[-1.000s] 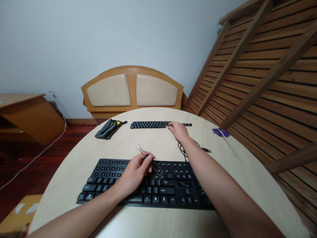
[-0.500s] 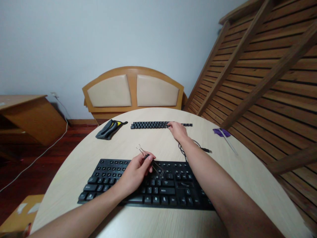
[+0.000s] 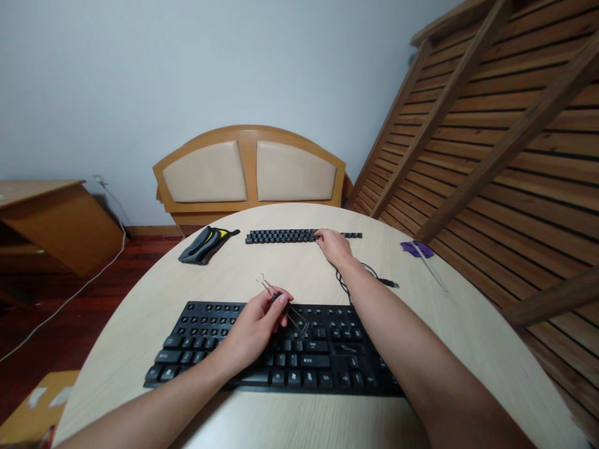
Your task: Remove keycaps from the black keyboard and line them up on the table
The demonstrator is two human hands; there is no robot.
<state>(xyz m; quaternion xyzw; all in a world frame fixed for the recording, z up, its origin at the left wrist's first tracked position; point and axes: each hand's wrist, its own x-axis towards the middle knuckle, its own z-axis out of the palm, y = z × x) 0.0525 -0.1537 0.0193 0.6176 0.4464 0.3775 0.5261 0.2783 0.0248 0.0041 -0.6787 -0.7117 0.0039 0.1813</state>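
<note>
My left hand (image 3: pixel 262 318) is closed round the dark handle of a wire keycap puller (image 3: pixel 264 284), whose bent wire ends stick out on both sides. It is over the middle of a black keyboard (image 3: pixel 318 378). The keyboard's upper rows show bare switch sockets, while the lower rows still carry keys. My right hand (image 3: pixel 334 247) reaches across to the far side of the table, fingertips pinched on a keycap at the laid-out rows of black keycaps (image 3: pixel 281 236). The fingers partly cover that keycap.
On the round table (image 3: pixel 224 280) lie a grey, black and yellow folded pouch (image 3: pixel 206 244) at left, a coiled USB cable (image 3: pixel 387 283) beside my right forearm, and a purple cloth (image 3: pixel 415 248) with a thin white stick (image 3: pixel 434 271) at right. Wooden slats (image 3: pixel 496 187) lean close on the right.
The view has shifted very slightly. My right fingers stay at the keycap rows, and my left hand keeps the puller over the keyboard.
</note>
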